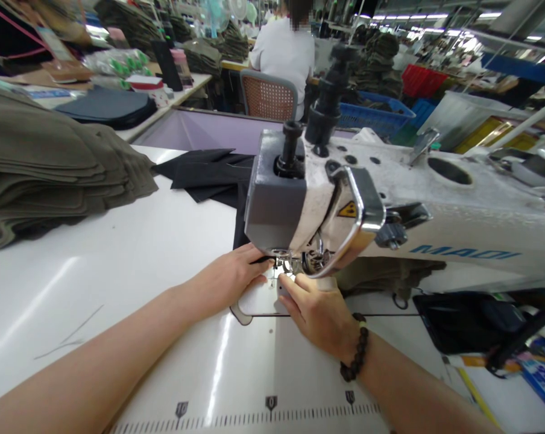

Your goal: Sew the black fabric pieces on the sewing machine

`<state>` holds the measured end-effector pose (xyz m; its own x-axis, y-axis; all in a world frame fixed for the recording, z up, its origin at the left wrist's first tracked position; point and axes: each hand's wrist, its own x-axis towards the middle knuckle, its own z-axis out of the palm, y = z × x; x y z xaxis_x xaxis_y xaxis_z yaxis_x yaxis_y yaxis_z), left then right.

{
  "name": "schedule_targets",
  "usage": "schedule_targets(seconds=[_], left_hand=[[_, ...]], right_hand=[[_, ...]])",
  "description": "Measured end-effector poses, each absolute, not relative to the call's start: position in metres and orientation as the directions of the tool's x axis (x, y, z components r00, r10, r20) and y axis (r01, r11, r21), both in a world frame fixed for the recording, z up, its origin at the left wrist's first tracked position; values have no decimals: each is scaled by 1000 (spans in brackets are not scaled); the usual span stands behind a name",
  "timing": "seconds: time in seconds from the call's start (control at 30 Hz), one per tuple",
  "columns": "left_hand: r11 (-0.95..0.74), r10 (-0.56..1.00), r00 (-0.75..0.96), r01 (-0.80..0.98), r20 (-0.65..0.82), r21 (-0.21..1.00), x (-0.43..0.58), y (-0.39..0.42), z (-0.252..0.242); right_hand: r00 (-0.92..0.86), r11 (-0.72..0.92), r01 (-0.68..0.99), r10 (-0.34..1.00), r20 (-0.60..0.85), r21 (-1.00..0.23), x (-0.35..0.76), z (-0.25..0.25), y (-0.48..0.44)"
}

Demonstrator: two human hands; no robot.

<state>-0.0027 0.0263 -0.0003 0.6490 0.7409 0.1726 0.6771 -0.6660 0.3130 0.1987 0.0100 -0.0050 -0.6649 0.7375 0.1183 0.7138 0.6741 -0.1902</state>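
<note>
A white sewing machine (pixel 462 223) stands over the work, its grey head (pixel 277 199) and needle area directly above my fingertips. My left hand (pixel 229 277) is closed at the left of the presser foot, a thin edge of black fabric (pixel 262 260) between its fingers. Behind that hand, black fabric pieces (pixel 209 175) trail back across the table. On the right side of the metal needle plate (pixel 258 301), my right hand (pixel 320 310) has its fingers bent and drawn together near the needle. Whatever they grip is too small to make out. A dark bead bracelet (pixel 357 352) circles the right wrist.
Stacked olive cloth (pixel 64 163) lies at the left. More olive fabric (pixel 390 274) sits under the machine arm, beside a black tray (pixel 471 319). A printed ruler scale (pixel 236 420) runs along the near table edge. Ahead, a person in white (pixel 284 54) sits facing away.
</note>
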Motion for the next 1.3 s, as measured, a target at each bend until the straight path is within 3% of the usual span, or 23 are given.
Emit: schedule_targets(seconds=[0.3,0.5,0.6,0.77,1.0,1.3], left_hand=[[-685,728,649,667,221,294,-7,31,-10],[-639,769,632,759,93,125,8,6,8],[-687,726,684,722,64,84,19,-14,16],[-772,634,770,626,71,108,22,-27,17],[-771,621,782,596,55,224,21,-25,16],[-777,627,774,616,85,127,13,-20,8]], right_hand=[[-666,674,721,738,104,-163,198,-3,9],[-690,713,670,701,179,-207,202,-5,12],[-739,773,579,632,235,-257,206,-5,14],[-781,848,451,526,336,-279,212,0,14],[-866,916,319,385,319,-242,215,3,9],[-845,887,397,454,283,-237,212,-1,8]])
